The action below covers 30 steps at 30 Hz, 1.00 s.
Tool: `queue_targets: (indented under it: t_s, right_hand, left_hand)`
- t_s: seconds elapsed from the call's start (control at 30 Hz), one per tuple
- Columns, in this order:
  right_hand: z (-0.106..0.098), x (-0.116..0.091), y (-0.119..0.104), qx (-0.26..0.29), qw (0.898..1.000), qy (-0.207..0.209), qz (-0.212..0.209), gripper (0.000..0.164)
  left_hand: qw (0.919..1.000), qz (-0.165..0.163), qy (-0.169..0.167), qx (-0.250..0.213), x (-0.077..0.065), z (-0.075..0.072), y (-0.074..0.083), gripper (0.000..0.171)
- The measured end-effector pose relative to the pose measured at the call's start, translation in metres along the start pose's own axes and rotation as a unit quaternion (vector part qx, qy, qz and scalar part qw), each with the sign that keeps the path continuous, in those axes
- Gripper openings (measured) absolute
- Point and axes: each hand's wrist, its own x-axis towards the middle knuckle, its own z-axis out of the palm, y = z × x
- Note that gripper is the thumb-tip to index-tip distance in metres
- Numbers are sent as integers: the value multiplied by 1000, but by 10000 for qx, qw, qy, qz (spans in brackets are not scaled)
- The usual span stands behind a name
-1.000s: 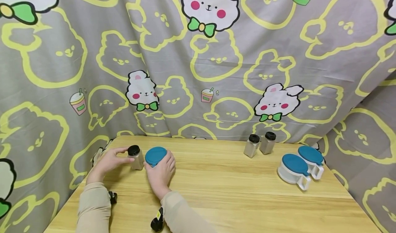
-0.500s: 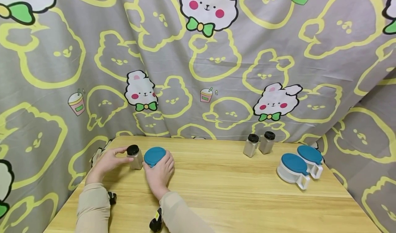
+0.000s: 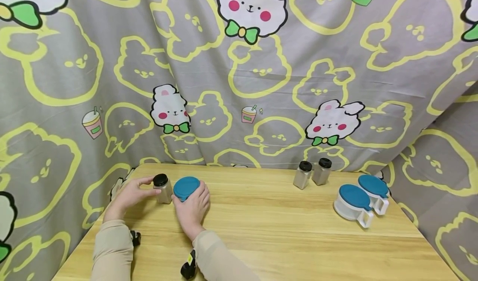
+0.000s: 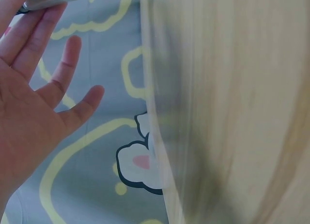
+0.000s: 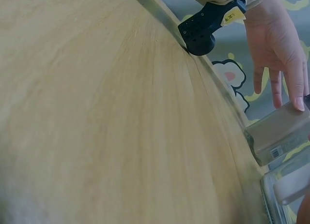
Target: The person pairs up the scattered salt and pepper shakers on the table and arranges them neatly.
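Well, my left hand (image 3: 133, 196) pinches the shaker (image 3: 164, 193); my right hand (image 3: 193, 208) grips the jar (image 3: 186, 186) just beside it.

A curtained-off corner is being seen; whether a home or a studio is being used cannot be told. Beyond and to either side of the fingers (image 3: 203, 193), a wooden table (image 3: 291, 235) is being enclosed by a grey cartoon-print curtain (image 3: 269, 106). A kitchen feel is being lent by shakers (image 3: 301, 178) and blue-lidded pots (image 3: 354, 196) well right of the fingers; cameras (image 3: 188, 267) are being worn behind them.
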Motion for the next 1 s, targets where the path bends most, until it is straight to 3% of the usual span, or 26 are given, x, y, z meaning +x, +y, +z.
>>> queue_targets:
  t_s: [0.27,0.63,1.0]
  right_hand:
    - [-1,-2,0,85,9999,-146,-3,104]
    - [-13,-4,-7,96,9992,-243,-317,112]
    - [-33,0,-2,260,9962,-380,-738,103]
  left_hand:
    - [9999,117,45,68,0,-1,0,75]
    - [9977,575,333,-105,-3,-14,13,72]
    - [9940,350,992,291,-9,-20,27,71]
